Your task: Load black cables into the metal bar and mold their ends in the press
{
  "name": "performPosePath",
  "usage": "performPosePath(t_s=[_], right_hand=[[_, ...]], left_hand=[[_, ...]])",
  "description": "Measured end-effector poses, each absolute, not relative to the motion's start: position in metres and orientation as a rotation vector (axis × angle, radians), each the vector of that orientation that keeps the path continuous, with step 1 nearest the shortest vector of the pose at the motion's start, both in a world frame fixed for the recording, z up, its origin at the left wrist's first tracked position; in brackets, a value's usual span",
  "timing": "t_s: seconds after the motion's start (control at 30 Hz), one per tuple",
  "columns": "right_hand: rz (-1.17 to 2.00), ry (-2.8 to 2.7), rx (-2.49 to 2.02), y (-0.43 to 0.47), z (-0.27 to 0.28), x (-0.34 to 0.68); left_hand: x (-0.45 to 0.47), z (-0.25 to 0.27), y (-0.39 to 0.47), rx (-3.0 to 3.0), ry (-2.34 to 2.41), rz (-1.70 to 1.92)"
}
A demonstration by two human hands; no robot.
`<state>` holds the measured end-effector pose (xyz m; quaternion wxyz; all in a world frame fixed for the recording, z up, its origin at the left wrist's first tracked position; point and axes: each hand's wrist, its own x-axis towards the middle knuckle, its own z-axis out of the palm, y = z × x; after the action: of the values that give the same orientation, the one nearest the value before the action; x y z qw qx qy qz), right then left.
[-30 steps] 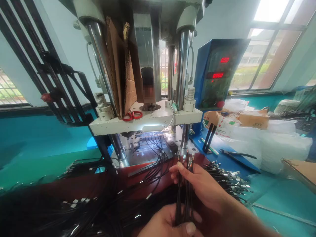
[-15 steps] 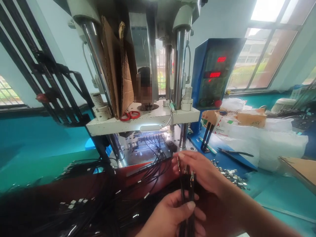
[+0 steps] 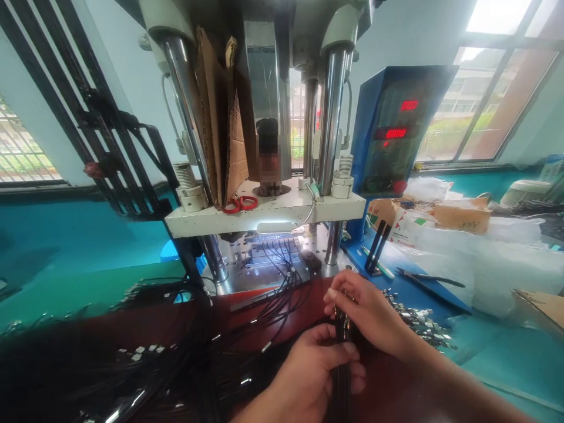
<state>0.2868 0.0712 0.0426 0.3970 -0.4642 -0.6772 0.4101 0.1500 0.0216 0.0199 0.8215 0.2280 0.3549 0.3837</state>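
A bundle of black cables (image 3: pixel 342 376) with small metal ends stands upright in front of me. My left hand (image 3: pixel 324 358) wraps round the bundle below its tips, thumb across the front. At the top, my right hand (image 3: pixel 359 305) closes its fingers and thumb around the metal ends, partly hiding them. Beyond my hands, several black cables (image 3: pixel 282 305) run from a lit metal mould (image 3: pixel 271 252) in the press across the dark red tabletop (image 3: pixel 388 388).
A press with a white plate (image 3: pixel 264 212) stands ahead, red-handled scissors (image 3: pixel 240 204) on it. To the right are a blue control box (image 3: pixel 383 135), pliers (image 3: pixel 432 277) and small metal connectors (image 3: pixel 418 326). More black cables (image 3: pixel 145 382) lie piled at left.
The cable ends that stood apart are now gathered close together in the bundle. My right hand has moved lower and nearer my left. The whole view has shifted slightly.
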Motion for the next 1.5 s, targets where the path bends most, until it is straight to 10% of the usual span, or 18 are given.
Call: performPosePath(t_s=[0.93, 1.5], right_hand=[[0.252, -2.703, -1.361, 0.145, 0.034, 0.267], [1.414, -1.313, -1.205, 0.026, 0.023, 0.363]], left_hand=[[0.128, 0.01, 0.009, 0.513, 0.815, 0.72], [0.146, 0.012, 0.005, 0.645, 0.785, 0.609]])
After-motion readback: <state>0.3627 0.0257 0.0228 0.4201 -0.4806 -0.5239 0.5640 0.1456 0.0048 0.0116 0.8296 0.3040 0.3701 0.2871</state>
